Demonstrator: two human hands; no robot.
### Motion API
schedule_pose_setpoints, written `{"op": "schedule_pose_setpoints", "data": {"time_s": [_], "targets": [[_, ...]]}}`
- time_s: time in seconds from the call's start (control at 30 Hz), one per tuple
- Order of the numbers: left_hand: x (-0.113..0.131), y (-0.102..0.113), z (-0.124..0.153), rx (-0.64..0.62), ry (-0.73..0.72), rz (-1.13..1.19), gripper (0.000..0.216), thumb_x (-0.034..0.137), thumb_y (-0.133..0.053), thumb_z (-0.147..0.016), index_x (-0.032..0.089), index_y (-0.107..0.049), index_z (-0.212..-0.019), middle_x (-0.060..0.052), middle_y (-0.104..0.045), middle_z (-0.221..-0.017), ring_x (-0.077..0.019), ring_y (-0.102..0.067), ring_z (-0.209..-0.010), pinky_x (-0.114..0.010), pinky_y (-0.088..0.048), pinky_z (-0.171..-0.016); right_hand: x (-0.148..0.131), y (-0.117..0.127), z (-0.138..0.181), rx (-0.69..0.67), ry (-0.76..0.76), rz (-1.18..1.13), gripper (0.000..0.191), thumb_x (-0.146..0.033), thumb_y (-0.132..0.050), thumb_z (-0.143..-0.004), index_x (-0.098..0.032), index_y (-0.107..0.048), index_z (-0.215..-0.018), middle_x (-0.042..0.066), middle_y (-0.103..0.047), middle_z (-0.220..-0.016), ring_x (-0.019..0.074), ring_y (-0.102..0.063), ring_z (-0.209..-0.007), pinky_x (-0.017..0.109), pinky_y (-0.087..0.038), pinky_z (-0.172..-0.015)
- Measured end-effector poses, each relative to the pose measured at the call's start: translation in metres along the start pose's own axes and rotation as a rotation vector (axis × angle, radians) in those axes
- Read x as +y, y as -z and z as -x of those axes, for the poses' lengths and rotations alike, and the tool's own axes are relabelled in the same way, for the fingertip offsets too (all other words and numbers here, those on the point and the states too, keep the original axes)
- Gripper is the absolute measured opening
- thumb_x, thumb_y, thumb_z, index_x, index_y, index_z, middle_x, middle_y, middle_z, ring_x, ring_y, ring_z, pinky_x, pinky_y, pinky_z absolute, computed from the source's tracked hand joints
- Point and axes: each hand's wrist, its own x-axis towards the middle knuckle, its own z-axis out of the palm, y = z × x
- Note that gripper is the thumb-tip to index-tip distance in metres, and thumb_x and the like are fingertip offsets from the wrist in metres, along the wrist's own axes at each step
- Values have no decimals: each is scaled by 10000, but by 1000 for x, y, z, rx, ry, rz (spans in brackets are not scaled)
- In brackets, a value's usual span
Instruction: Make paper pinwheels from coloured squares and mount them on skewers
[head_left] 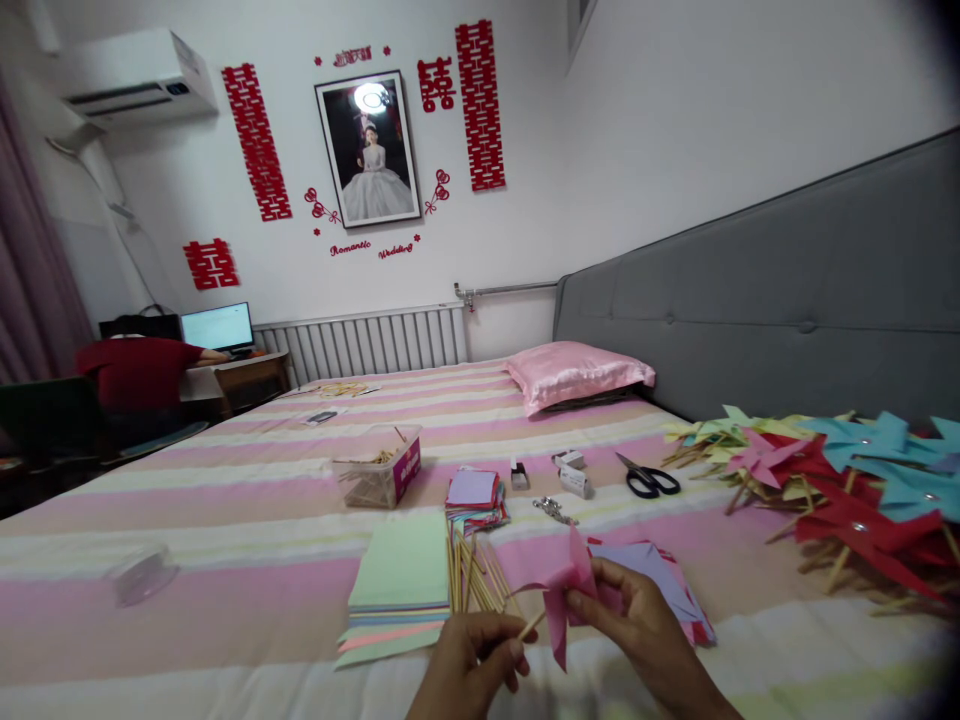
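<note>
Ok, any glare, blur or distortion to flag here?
All in the head view: a round light glares off the framed portrait; the right-hand corners darken; wide-angle distortion seems to slant the headboard; a clear plastic piece looks faint against the bedspread; the left hand, right hand and pink paper read fairly sharp.
</note>
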Motion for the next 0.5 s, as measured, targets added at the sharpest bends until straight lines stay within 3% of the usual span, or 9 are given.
{"op": "schedule_pose_setpoints", "data": {"time_s": [0.33,0.5], "targets": [[4,-3,-1,-38,-6,-33,324,387,-588,-727,99,-694,-828,-23,-567,-599,-112,-480,-546,-234,-388,-542,-12,1,3,-4,-23,-46,214,-358,-706,-632,-158,-662,-692,37,-651,-670,240,-613,-732,376,-498,-713],[7,-3,0,-17,-46,-140,280,353,-579,-740,109,-711,-697,-28,-567,-578,-119,-484,-548,-228,-381,-534,-13,-1,4,22,-52,-78,258,-379,-728,-601,-144,-680,-695,48,-674,-672,233,-622,-679,385,-501,-710]]}}
